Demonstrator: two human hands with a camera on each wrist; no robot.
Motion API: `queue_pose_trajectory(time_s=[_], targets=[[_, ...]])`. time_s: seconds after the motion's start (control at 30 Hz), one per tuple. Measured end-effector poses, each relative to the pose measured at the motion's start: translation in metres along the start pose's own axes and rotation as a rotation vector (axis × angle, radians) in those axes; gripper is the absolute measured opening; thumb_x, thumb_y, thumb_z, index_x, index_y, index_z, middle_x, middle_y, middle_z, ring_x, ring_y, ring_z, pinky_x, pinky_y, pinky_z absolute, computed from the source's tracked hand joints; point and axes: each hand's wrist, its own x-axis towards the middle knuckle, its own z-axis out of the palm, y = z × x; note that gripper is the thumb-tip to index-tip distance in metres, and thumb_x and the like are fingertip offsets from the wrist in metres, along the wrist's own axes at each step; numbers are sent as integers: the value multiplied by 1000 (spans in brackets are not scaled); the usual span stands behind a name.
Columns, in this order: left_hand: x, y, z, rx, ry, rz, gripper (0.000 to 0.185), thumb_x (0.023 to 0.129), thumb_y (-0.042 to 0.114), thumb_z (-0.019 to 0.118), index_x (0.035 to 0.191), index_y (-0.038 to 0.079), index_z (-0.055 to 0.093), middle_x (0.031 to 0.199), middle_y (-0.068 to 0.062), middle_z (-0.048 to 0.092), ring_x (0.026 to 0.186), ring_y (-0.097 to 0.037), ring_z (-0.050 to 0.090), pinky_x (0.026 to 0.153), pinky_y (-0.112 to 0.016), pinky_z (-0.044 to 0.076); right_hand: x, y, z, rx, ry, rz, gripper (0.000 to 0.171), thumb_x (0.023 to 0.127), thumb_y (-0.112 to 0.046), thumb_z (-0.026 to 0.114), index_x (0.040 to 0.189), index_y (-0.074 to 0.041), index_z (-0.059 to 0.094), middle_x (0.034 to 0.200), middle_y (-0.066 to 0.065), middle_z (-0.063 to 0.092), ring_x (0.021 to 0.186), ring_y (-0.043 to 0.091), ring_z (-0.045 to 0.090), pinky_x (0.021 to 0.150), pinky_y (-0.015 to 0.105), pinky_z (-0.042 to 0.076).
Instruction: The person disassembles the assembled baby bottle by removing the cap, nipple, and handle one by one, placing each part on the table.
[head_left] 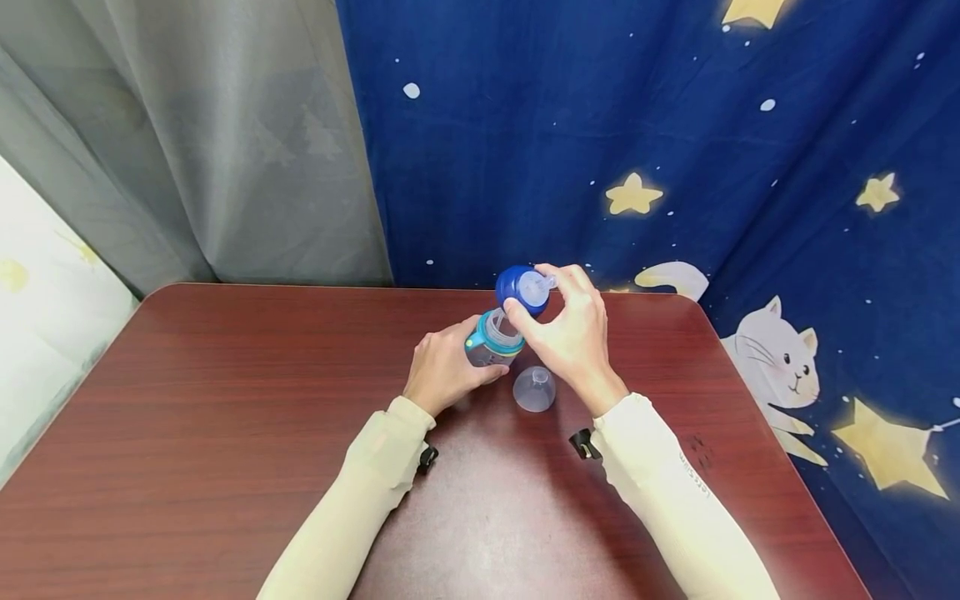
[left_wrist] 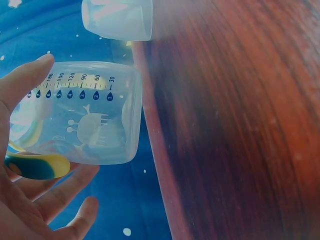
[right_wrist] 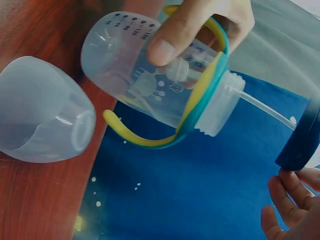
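Observation:
My left hand [head_left: 444, 367] grips a clear baby bottle [head_left: 491, 340] with teal and yellow handles, held tilted just above the table. The bottle [left_wrist: 80, 115] shows printed measure marks and a crab drawing. My right hand [head_left: 570, 333] holds the blue screw lid [head_left: 521, 287] with its spout, lifted off the bottle's open neck. A clear straw [right_wrist: 262, 107] runs from the lid [right_wrist: 302, 140] down into the bottle [right_wrist: 150, 85]. A clear dome cap [head_left: 534, 388] lies on the table between my wrists.
The dark red wooden table [head_left: 225, 417] has rounded far corners. Behind it hang a grey curtain [head_left: 210, 142] and a blue cloth with stars and a cat [head_left: 675, 150]. The cap [right_wrist: 45, 110] lies on its side near the bottle's base.

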Motion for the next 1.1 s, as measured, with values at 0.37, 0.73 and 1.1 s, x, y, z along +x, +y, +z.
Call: queue_pose_trajectory(time_s=[0.37, 0.73, 1.1], targets=[[0, 0, -1, 2, -11, -29, 71, 70, 55, 85, 127, 19, 62, 102, 4, 71, 85, -15, 66, 75, -42, 53, 5, -12, -8, 72, 123, -96, 54, 78, -38, 79, 122, -8, 69, 108, 8, 65, 98, 20, 58, 76, 39, 44], [0, -2, -2, -4, -3, -26, 70, 69, 55, 85, 126, 21, 63, 102, 6, 71, 85, -14, 66, 75, -41, 53, 10, -18, -14, 124, 206, -134, 52, 75, -34, 81, 119, -8, 71, 105, 7, 67, 103, 21, 60, 82, 43, 41], [-2, -3, -3, 9, 11, -34, 68, 69, 54, 86, 123, 20, 63, 100, 4, 71, 84, -16, 66, 73, -41, 53, 8, -22, -25, 147, 215, -127, 50, 76, -33, 79, 120, -10, 71, 105, 6, 67, 102, 19, 59, 82, 39, 42]])
